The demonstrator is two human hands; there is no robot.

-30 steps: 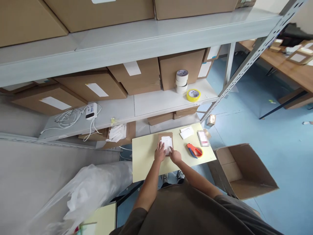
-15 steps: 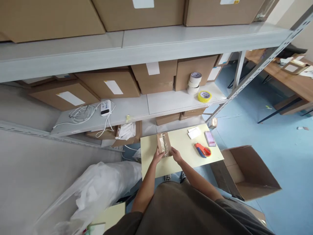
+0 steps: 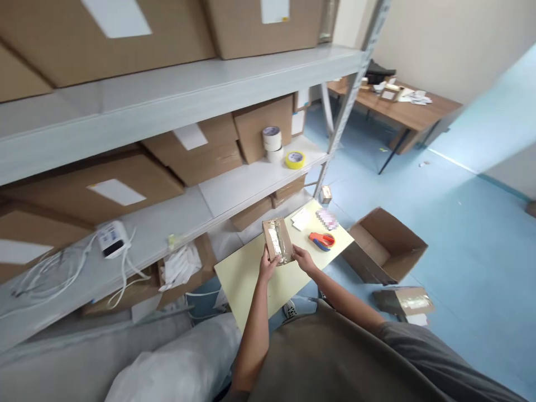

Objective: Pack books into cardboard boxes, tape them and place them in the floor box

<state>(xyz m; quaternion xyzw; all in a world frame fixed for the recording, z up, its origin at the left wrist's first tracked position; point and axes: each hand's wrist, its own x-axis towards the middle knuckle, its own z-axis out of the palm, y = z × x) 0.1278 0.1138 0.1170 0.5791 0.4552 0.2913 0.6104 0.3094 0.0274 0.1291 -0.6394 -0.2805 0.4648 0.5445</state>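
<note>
A small cardboard box [image 3: 278,241] with shiny clear tape across its top is held above the pale yellow table [image 3: 247,273]. My left hand [image 3: 267,264] grips its lower left corner, thumb on top. At its lower right edge, my right hand [image 3: 304,259] has its fingers closed on the box. Right of the box lie white paper slips [image 3: 300,219], an orange and blue tape dispenser [image 3: 322,240] and a blurred pinkish item [image 3: 327,218].
An open cardboard carton [image 3: 387,245] stands on the floor at the right, near a taped box [image 3: 404,301]. The shelf [image 3: 226,190] ahead bears cartons, a yellow tape roll [image 3: 295,159], white rolls [image 3: 273,143] and a power strip [image 3: 112,239].
The view has turned to the right, bringing more of the floor and the far desk into sight. Both hands still hold the small box, now tilted differently in view.
</note>
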